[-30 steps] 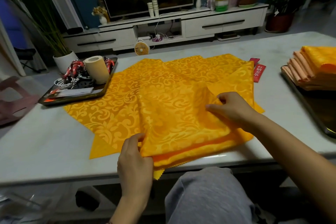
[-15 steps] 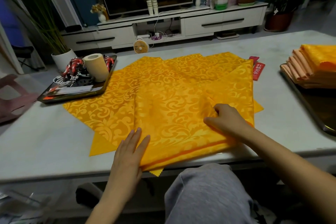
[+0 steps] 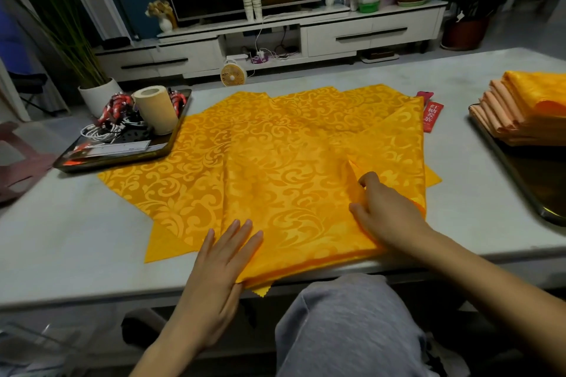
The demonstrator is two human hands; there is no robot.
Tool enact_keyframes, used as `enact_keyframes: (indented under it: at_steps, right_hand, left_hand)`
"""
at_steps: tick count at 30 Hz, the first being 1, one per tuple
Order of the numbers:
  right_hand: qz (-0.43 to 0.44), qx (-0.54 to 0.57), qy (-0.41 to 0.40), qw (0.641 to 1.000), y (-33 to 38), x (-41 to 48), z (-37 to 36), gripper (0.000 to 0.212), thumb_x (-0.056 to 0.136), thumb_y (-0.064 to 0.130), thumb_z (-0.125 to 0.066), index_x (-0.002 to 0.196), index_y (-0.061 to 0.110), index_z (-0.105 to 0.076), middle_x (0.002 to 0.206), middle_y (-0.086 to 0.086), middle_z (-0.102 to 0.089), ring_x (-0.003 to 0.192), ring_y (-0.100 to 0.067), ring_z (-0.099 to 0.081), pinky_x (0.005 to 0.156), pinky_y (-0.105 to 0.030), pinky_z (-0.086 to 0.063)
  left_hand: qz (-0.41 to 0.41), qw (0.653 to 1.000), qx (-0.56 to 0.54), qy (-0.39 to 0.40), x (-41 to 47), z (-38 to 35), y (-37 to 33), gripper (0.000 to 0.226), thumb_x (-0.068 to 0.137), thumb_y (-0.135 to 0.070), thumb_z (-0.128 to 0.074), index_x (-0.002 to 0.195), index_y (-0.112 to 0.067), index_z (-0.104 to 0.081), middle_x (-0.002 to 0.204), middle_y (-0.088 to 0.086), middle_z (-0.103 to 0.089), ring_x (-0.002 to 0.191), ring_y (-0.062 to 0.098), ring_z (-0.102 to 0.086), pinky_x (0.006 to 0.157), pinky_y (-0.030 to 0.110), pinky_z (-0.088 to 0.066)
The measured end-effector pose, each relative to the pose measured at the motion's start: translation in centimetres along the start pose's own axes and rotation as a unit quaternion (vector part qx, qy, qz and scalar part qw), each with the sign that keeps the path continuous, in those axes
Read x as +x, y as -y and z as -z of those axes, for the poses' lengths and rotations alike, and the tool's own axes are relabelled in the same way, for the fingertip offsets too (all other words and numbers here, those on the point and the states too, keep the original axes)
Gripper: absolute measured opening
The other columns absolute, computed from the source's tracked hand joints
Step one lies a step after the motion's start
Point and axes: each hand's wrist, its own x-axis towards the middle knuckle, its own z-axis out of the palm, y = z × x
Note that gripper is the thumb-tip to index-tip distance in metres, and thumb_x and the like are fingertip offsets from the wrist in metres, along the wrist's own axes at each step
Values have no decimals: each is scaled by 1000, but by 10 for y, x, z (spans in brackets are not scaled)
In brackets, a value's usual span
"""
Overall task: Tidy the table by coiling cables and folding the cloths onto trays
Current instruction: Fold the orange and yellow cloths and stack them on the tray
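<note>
Left hand (image 3: 220, 260) has let go of the near hem it lifted a second ago and now lies flat on the near left corner of the yellow cloth (image 3: 275, 162), its grip wide, fingers straight and pressing; the raised fold has dropped flat; right hand (image 3: 389, 214) has slid nearer the front edge, its grip narrow, thumb and curled forefinger pinching a ridge of the same cloth. That cloth lies part folded over other spread yellow layers in the middle of the pale surface (image 3: 76, 239), its near edge hanging just over the front. To the left a dark tray (image 3: 122, 159) holds coiled cables (image 3: 101, 131) and a beige roll (image 3: 157, 110); to the right a second tray (image 3: 520, 180) carries a stack of folded cloths (image 3: 526, 113); a red packet (image 3: 432, 115) lies between.
</note>
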Motion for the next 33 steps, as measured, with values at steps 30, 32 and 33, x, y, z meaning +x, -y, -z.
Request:
enact_keyframes:
  at_steps: [30,32,33]
  right_hand:
    - [146,-98,109,978,-5,8,-23,67,92,61,-20,149,32,-2,158,5,8,144,-10,12,114,-29,11]
    - [163,-101,90,977,0,6,-19,64,94,56,-26,149,26,-12,159,2,-1,145,-12,6,115,-28,7]
    - [178,-103,81,975,4,5,-16,62,95,52,-30,148,23,-20,158,2,-7,145,-13,2,115,-27,4]
  left_hand:
    - [35,986,23,164,1,20,23,98,72,-80,-41,140,-36,13,148,-20,23,138,-1,25,111,21,21]
    - [0,992,-30,121,-2,26,25,77,80,-64,-47,142,-33,-13,152,-16,-4,142,-1,7,116,22,11]
    - [-4,992,-62,107,-3,29,24,67,82,-61,-45,140,-34,-25,151,-17,-16,141,-4,-2,116,22,6]
